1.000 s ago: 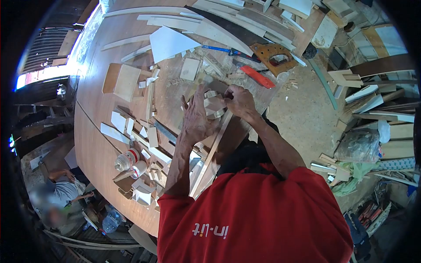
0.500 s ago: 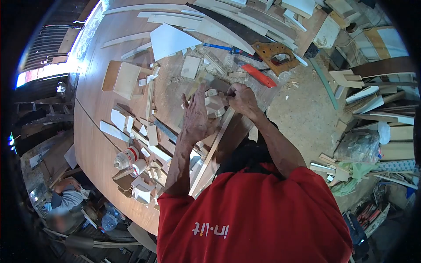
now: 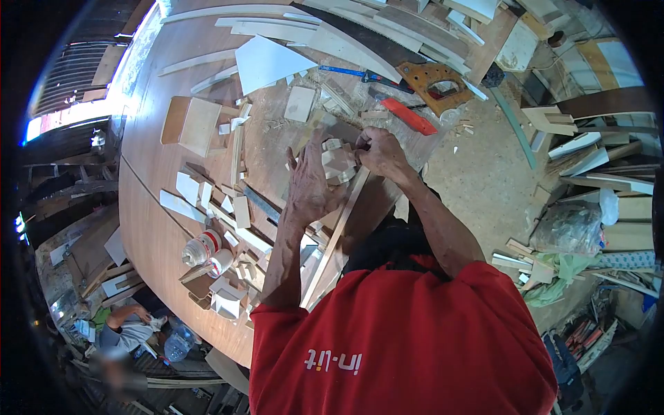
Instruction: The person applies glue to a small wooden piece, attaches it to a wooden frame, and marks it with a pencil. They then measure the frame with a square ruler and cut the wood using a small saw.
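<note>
A small many-sided wooden piece [image 3: 337, 163], built of pale blocks, sits at the edge of the worktable between my two hands. My left hand [image 3: 309, 185] lies along its left side, fingers stretched forward and thumb side partly hidden; it appears to steady the piece. Pinched closed at the piece's right side is my right hand [image 3: 380, 152]; whatever its fingertips hold is too small to make out. Just beyond the hands lies a flat greyish board [image 3: 339, 128].
A handsaw [image 3: 429, 86], a red-handled tool [image 3: 408, 115] and a blue tool [image 3: 360, 74] lie beyond my hands. Glue-like bottles [image 3: 202, 247] and wood offcuts [image 3: 242, 212] cover the left side of the worktable [image 3: 149, 207]. Another person [image 3: 131, 332] sits at lower left.
My hands stay almost in place, with the right fingers shifting slightly at the wooden piece. The view moves a little, and the other person at lower left has moved to the right.
</note>
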`<action>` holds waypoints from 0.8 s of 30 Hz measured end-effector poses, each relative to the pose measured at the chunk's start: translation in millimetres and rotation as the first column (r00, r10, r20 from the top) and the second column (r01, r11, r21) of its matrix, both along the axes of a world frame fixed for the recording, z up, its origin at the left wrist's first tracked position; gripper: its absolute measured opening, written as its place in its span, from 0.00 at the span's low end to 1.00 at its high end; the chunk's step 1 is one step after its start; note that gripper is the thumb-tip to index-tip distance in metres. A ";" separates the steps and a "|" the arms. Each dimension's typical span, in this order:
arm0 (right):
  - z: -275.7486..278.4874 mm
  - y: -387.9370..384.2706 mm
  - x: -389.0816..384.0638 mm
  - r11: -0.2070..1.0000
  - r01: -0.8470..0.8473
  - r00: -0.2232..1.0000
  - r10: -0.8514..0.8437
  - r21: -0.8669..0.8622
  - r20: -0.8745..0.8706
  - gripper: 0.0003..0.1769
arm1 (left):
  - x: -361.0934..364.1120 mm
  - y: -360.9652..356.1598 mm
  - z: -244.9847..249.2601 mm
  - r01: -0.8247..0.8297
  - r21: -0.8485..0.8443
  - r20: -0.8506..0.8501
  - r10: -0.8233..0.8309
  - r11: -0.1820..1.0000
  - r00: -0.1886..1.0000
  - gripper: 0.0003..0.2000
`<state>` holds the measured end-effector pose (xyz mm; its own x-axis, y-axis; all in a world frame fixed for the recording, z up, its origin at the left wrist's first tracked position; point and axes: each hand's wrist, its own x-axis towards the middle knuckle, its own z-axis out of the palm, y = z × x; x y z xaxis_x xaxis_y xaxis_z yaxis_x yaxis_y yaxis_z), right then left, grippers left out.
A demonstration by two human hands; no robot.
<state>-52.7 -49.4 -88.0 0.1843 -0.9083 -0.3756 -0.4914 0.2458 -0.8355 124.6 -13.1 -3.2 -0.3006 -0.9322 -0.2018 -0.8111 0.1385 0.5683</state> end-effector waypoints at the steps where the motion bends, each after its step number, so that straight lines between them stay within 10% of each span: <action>1: 3.2 -1.0 0.0 1.000 -0.003 1.000 0.003 0.031 0.014 0.14 | 0.1 0.0 0.1 0.002 0.002 0.008 -0.002 1.000 1.000 0.54; 24: 51.1 -3.8 -6.0 0.999 -0.025 0.997 0.021 0.045 0.076 0.15 | 1.5 0.8 -5.1 -0.010 -0.030 -0.033 0.009 0.999 0.999 0.55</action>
